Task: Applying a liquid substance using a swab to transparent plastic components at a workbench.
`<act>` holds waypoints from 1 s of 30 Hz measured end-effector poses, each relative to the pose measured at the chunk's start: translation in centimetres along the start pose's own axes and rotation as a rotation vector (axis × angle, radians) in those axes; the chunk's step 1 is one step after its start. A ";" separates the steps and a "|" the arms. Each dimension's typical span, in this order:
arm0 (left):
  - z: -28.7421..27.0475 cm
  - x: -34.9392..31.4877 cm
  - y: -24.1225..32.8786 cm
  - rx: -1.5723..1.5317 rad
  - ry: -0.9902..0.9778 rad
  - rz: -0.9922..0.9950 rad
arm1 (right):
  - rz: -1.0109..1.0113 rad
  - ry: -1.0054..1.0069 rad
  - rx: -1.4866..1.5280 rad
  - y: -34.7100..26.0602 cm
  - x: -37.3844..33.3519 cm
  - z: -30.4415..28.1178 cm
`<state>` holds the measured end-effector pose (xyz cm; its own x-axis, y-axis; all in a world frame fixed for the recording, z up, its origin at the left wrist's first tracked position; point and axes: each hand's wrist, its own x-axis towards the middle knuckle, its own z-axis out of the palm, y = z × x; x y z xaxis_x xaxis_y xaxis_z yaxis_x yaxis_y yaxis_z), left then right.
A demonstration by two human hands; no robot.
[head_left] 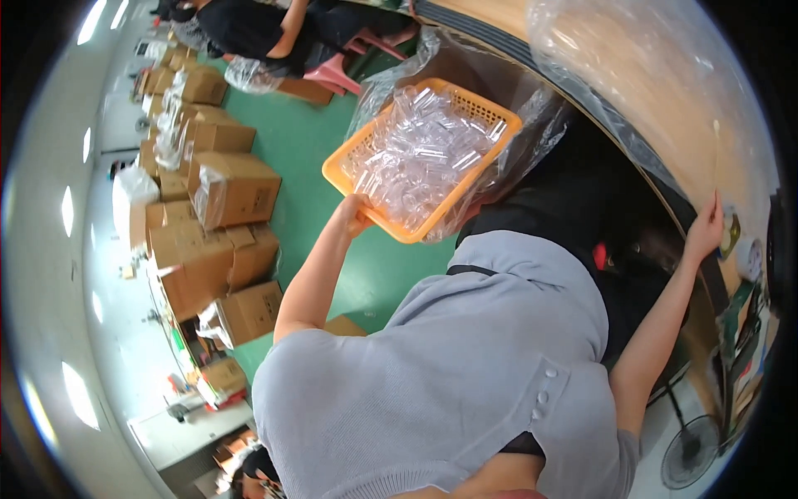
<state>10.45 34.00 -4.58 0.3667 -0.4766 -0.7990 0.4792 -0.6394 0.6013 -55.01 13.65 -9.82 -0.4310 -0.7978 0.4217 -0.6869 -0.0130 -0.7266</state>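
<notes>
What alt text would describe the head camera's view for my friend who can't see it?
A person's left hand holds an orange, perforated plastic basket heaped with small clear plastic pieces, while the right hand grips a thin, pale stick. Brown cardboard boxes stand on the glossy green floor at picture left.

The left hand (pixel 359 213) gripped a basket (pixel 470 183) of clear pieces (pixel 428 150); the right hand (pixel 705 229) held a stick (pixel 716 154).

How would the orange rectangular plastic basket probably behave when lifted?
The orange plastic basket looks fairly stiff, given its broad moulded rim. It may tip, as the left hand grips one end. The heaped clear plastic pieces could slide.
</notes>
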 end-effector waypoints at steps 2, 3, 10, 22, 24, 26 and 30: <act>1.3 1.8 0.3 -0.038 -0.033 -0.051 | 0.028 0.006 0.085 0.1 -0.2 -0.2; 1.2 3.3 0.2 -0.015 -0.043 -0.060 | 0.046 0.019 0.069 0.1 -0.3 -0.2; 2.5 16.2 0.3 0.225 0.034 -0.254 | 0.096 0.049 0.239 -2.0 -0.9 0.4; 13.7 18.2 1.3 1.733 0.339 0.071 | 0.162 0.051 0.058 -3.0 -1.5 -0.2; 15.5 15.8 1.1 1.866 0.310 0.130 | 0.156 0.053 0.065 -3.7 -1.4 -0.2; 15.3 15.4 0.2 1.962 0.389 0.580 | 0.119 0.101 0.178 -4.0 -1.5 0.2; 13.0 16.0 -2.1 1.730 0.260 1.157 | 0.118 0.099 0.188 -5.2 -1.4 0.4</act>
<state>4.96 19.85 -18.73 0.0327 -0.9987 -0.0395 -0.9989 -0.0313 -0.0348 -50.65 14.58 -6.84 -0.5633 -0.7375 0.3725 -0.5113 -0.0429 -0.8583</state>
